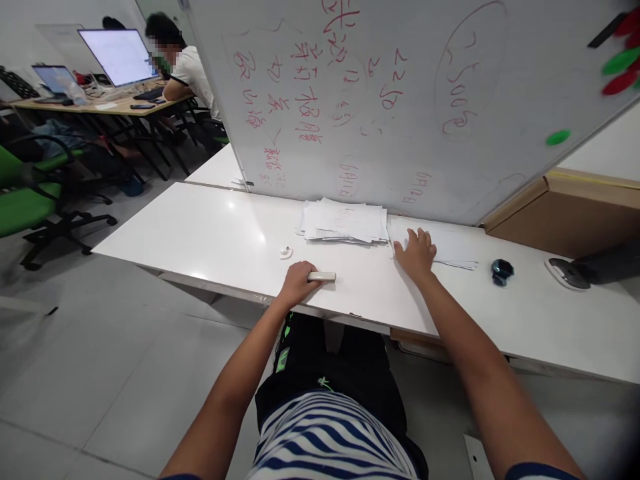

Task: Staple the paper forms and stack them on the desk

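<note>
My left hand (299,283) is closed around a slim beige bar-shaped object (323,276) near the table's front edge; its exact kind is too small to tell. With fingers spread, my right hand (417,253) rests on a low spread of white sheets (450,247) and grips nothing. Left of those sheets lies a thicker, uneven stack of paper (345,221), against the foot of the whiteboard. A small white curled item (285,253) sits just beyond my left hand.
The whiteboard (400,100) with red writing rises behind the white table (200,227). To the right are a dark watch-like item (501,272), a grey rounded device (567,273) and a cardboard box (565,213). A seated person (195,73) and a green chair (25,200) are at left.
</note>
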Demonstrator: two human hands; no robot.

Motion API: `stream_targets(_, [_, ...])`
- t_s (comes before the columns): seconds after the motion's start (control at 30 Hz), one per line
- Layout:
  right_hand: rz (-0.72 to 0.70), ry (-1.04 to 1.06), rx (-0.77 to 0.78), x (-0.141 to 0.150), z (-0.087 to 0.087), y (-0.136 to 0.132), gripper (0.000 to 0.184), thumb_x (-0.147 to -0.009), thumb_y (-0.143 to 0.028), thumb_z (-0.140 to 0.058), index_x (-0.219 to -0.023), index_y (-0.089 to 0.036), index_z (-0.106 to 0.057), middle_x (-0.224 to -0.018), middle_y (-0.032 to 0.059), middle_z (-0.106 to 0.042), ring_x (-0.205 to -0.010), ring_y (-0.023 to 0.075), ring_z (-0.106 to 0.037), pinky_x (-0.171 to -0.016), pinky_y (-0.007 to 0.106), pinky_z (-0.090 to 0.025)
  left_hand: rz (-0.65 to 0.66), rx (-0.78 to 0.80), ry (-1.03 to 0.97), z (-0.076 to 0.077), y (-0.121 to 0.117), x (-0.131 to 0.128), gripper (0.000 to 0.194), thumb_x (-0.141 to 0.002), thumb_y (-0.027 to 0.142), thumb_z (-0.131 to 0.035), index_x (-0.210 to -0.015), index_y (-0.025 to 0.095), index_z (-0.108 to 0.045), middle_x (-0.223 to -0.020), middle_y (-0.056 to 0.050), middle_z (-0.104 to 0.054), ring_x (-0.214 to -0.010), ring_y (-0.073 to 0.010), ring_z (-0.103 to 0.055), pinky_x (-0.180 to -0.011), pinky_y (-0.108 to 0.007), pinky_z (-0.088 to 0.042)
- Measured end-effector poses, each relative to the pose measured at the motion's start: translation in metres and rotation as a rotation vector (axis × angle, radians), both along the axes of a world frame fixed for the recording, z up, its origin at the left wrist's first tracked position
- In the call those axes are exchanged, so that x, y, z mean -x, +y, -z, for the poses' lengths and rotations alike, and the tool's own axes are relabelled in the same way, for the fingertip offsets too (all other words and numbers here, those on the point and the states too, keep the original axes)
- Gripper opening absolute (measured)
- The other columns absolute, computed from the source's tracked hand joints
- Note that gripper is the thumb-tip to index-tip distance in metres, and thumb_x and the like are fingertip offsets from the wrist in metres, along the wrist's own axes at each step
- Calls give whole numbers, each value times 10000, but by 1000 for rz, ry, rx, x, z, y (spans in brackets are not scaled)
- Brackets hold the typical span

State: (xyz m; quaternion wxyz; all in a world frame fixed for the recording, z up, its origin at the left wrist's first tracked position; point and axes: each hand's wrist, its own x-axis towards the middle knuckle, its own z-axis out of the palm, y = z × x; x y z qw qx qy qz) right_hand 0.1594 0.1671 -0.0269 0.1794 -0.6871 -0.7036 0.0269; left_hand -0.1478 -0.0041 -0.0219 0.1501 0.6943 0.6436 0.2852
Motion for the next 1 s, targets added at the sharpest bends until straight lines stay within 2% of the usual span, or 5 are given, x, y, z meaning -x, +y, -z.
stream_targets(0.17, [26,-16,184,-22,15,-3,765,-890,-637,-279,-1459,-129,-334,-1563,183,-242,-1442,335,-176,-1117,613,-114,-20,16,-11,-2,-1,0,179,-769,338,-713,-795,204,-597,-829,-28,-646,-811,-208,-594,-675,-312,-429])
stream_targets(0.4, [37,13,87,-17,21,-9,745,-913,-599,-263,-1466,-101,-306,-1528,182,-329,-1427,301,-248,-1129,563,-144,-30,30,-40,-2,-1,0,169,-765,331,-709,-794,209,-597,-836,-24,-645,-805,-201,-596,-661,-307,-440])
stream_targets(0.7, [-10,10,-30,-15,18,-15,616,-933,-506,-323,-1379,-95,-431,-1364,208,-537,-1324,306,-411,-1059,499,-267,1,18,-47,-7,-4,-3,142,-791,341,-678,-810,217,-611,-845,-26,-645,-806,-199,-595,-662,-311,-459])
stream_targets(0.9, [-37,-8,-42,-16,20,-16,543,-951,-479,-291,-1272,-130,-554,-1432,156,-488,-1339,303,-395,-1059,501,-279,88,-44,-40,-10,-6,-3,324,-789,411,-693,-1052,232,-632,-1017,-52,-659,-955,-229,-611,-798,-349,-495])
stream_targets(1.0, [-35,-4,-39,-17,21,-15,552,-948,-480,-294,-1281,-123,-552,-1434,159,-485,-1342,298,-392,-1065,497,-272,109,-76,-32,-8,-7,-3,344,-874,441,-594,-1159,249,-627,-1079,-56,-659,-1020,-226,-604,-860,-355,-487])
